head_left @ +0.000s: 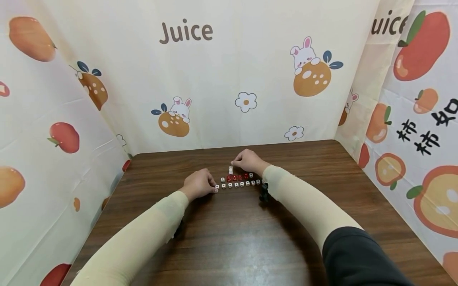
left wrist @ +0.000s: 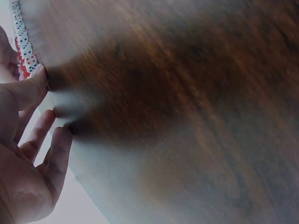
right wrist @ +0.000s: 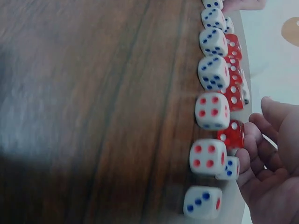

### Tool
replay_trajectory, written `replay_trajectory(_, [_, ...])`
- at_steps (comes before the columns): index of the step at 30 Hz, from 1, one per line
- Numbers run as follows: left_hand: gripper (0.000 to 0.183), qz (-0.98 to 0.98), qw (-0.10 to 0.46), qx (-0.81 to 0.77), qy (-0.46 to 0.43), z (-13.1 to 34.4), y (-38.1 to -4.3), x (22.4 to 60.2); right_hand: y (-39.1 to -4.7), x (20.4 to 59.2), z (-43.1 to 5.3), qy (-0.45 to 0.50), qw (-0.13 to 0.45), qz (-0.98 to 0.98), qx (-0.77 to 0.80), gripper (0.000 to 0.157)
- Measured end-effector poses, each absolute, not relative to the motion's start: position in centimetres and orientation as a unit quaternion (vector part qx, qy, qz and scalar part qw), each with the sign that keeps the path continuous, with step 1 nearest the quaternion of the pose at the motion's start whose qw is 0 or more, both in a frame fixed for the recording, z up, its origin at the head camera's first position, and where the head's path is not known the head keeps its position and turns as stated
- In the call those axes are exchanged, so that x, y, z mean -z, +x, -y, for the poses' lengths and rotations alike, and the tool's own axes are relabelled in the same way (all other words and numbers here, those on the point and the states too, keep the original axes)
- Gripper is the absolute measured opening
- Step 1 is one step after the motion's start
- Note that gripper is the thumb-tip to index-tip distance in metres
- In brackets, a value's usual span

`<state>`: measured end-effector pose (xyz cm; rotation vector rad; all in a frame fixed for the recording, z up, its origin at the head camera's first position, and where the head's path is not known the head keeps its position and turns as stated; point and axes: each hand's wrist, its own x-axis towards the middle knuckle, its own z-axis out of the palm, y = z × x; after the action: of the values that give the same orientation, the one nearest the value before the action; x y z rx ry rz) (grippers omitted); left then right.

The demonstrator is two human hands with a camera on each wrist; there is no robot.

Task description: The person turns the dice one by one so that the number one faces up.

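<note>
Small white and red dice lie close together on the table. My left hand (head_left: 200,184) pinches the white die (head_left: 217,186) at the left end of the front row; in the left wrist view its thumb tip (left wrist: 39,71) is right against a die. Behind that row sit several red dice (head_left: 234,178), with a white die (head_left: 222,180) at their left. My right hand (head_left: 249,161) is at the far end of a short column of white dice (head_left: 230,170), thumb and forefinger close over it; I cannot tell whether it holds a die.
The brown wooden table (head_left: 229,238) extends toward me in front of the dice. A fruit-patterned cloth (head_left: 222,79) hangs behind it and along both sides. A dark object (head_left: 264,192) is strapped under my right wrist, near the right end of the front row.
</note>
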<state>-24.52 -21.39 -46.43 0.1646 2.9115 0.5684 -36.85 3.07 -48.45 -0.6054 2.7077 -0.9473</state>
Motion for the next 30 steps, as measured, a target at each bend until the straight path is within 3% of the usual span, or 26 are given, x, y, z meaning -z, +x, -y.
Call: replay_trajectory(30, [0.011,-0.976,0.089,-0.194,0.054,21.51,-24.76,46.71,-36.3,48.16,-3.17,-0.211,0.128,-0.927,0.283,0.019])
